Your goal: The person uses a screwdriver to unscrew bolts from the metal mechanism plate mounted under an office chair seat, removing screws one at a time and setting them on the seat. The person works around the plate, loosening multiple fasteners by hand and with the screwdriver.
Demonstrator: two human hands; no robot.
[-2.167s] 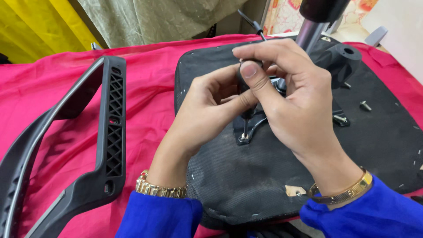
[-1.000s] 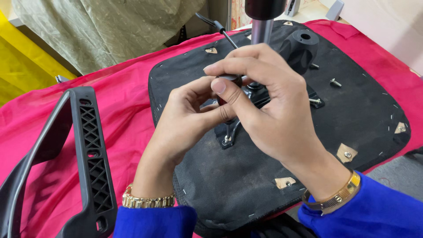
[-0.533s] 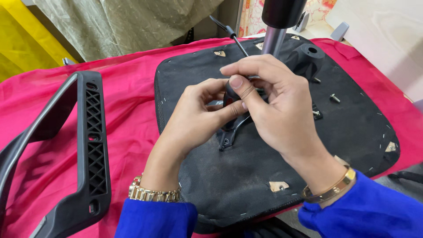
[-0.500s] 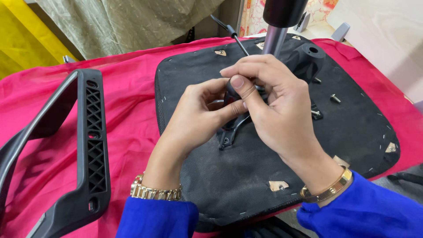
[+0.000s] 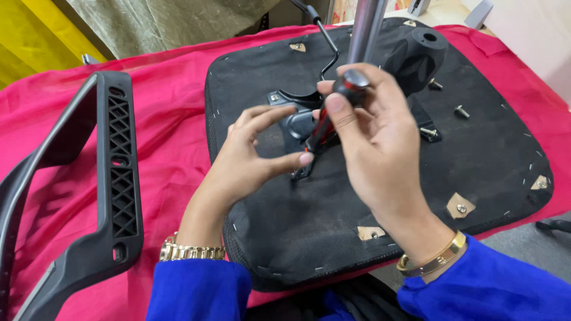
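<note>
An upturned black chair seat [image 5: 488, 160] lies on a red cloth, its metal mechanism plate [image 5: 297, 122] bolted at the middle. My right hand [image 5: 372, 148] grips a red and black screwdriver [image 5: 333, 113] by its handle, tilted, tip down at the plate's front arm. My left hand [image 5: 247, 160] is beside the shaft, fingers spread, thumb tip touching near the lower shaft. A grey gas cylinder [image 5: 366, 27] rises behind the hands.
A black plastic armrest frame [image 5: 116, 178] lies on the red cloth [image 5: 172, 137] to the left. Loose bolts [image 5: 461, 110] sit on the seat at the right, near a black cylindrical housing [image 5: 419, 50]. A thin lever [image 5: 324, 35] sticks up at the back.
The screwdriver has tilted from upright and my right hand rose to its handle top. My left hand let go of the handle and opened beside the shaft.
</note>
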